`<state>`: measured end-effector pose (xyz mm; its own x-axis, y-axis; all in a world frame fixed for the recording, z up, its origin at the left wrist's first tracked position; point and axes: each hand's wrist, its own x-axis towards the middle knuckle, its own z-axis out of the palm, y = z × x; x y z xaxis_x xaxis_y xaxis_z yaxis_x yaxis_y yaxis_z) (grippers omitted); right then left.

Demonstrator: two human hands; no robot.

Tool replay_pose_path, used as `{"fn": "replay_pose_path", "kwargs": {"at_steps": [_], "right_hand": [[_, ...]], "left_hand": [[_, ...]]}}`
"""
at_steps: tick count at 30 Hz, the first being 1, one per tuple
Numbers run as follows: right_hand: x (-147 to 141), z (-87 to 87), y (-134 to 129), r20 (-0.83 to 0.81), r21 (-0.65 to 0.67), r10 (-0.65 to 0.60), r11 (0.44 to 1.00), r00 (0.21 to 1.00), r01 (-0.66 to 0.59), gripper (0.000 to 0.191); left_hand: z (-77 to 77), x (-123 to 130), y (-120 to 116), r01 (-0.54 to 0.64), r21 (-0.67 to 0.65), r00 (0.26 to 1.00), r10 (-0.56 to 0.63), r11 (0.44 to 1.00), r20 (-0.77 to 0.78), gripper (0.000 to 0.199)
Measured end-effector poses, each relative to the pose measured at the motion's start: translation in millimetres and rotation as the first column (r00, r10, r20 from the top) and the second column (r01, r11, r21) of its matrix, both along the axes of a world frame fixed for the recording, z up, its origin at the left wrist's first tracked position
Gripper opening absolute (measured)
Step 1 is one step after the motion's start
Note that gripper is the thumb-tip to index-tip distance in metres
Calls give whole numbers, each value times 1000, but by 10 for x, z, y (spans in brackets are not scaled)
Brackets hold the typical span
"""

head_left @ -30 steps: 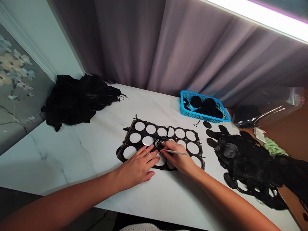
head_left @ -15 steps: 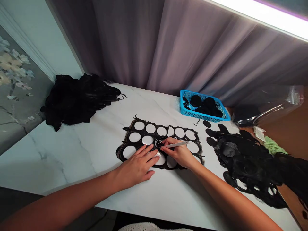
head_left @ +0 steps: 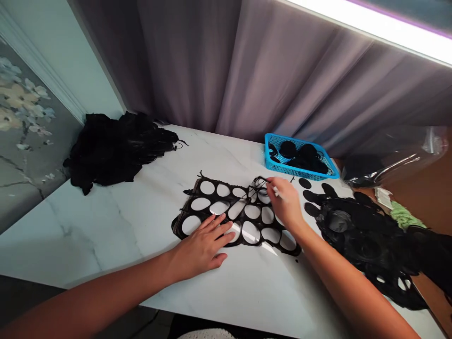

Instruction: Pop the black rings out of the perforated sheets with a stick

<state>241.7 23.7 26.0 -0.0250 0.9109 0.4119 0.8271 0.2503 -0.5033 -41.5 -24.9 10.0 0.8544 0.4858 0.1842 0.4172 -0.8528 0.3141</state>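
Observation:
A black sheet with rows of round holes [head_left: 242, 213] lies on the white marbled table [head_left: 134, 235], its right part pulled out of shape and its holes stretched. My left hand [head_left: 208, 240] rests flat with fingers spread on the sheet's lower left part. My right hand [head_left: 285, 200] is closed over the sheet's upper right and pinches a loose bunch of thin black rings [head_left: 260, 183]. Black strands run from the bunch down to the sheet. A slim pale tool [head_left: 277, 192] pokes out of the same hand; its kind is mostly hidden.
Behind stands a blue basket [head_left: 300, 170] with black discs. Loose black discs [head_left: 305, 183] lie beside a heap of black cut-out scraps [head_left: 367, 245] at right. A black pile [head_left: 113, 150] sits at back left. Right of the basket are a clear plastic bag [head_left: 391, 155] and a green cloth [head_left: 404, 215].
My right hand has risen and moved away to the right with the black rings, drawing strands and stretching the sheet. My left hand stays in place.

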Motion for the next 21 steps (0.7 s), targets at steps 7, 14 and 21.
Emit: {"fn": "replay_pose_path", "kwargs": {"at_steps": [7,14,21], "right_hand": [[317,12,268,-313,-101,-131,989,941,104,31],[178,-13,168,-849,-382,-187,863,494,-331,41],[10,2,-19,-903,-418,-364,627,227,-657,36]], "left_hand": [[-10,-34,9,3,-19,1000,-3,1000,4,55],[196,17,139,7,-62,1000,-7,998,-12,40],[210,324,420,-67,8,998,67,998,-1,40]]}}
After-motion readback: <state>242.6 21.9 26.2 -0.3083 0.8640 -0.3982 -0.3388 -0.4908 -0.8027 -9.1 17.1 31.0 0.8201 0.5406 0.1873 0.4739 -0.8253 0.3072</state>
